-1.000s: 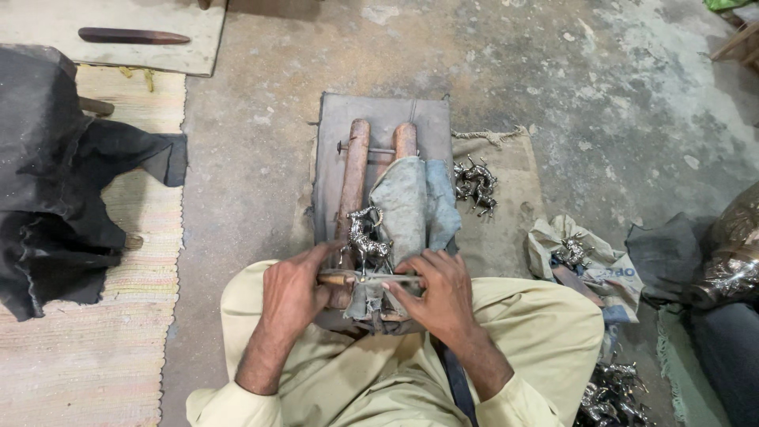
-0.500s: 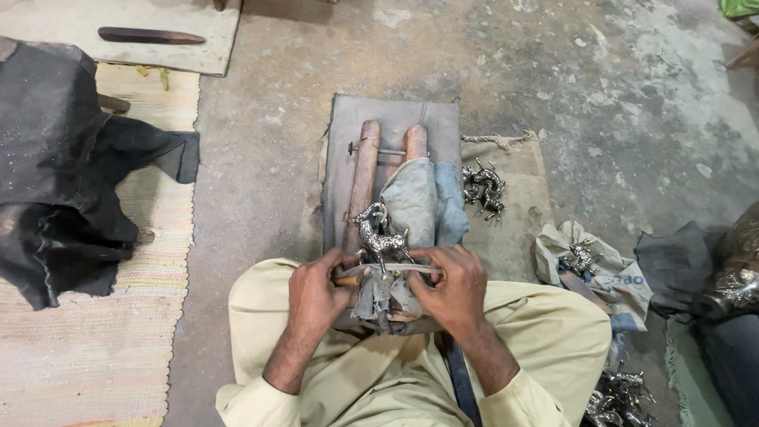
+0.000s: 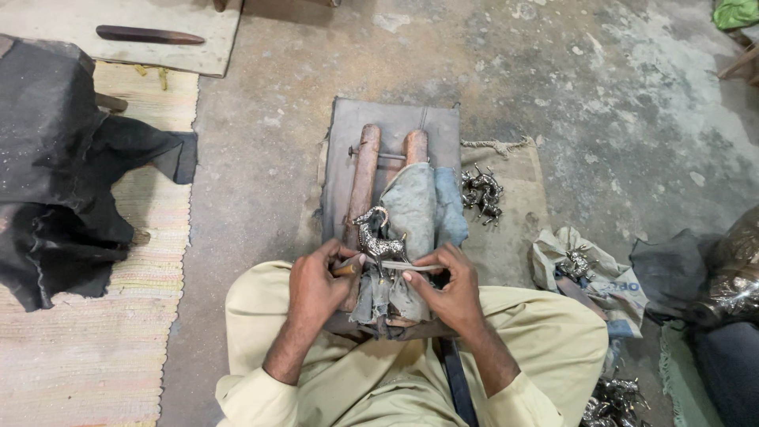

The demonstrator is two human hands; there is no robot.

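The left hand (image 3: 316,286) is closed around the wooden handle of a file (image 3: 395,266), and the right hand (image 3: 449,286) pinches the file's far end. The blade lies across a small metal deer figurine (image 3: 378,239), which stands just above both hands on a cloth-wrapped wooden block (image 3: 399,209). More figurines (image 3: 481,194) lie on the sacking mat (image 3: 506,237) to the right, and another sits in a crumpled bag (image 3: 589,273).

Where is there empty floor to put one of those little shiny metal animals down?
Bare grey concrete floor lies between the striped woven mat and the grey work board. More lies beyond the board. It is crowded right of the board, with a heap of small metal figures and crumpled bags.
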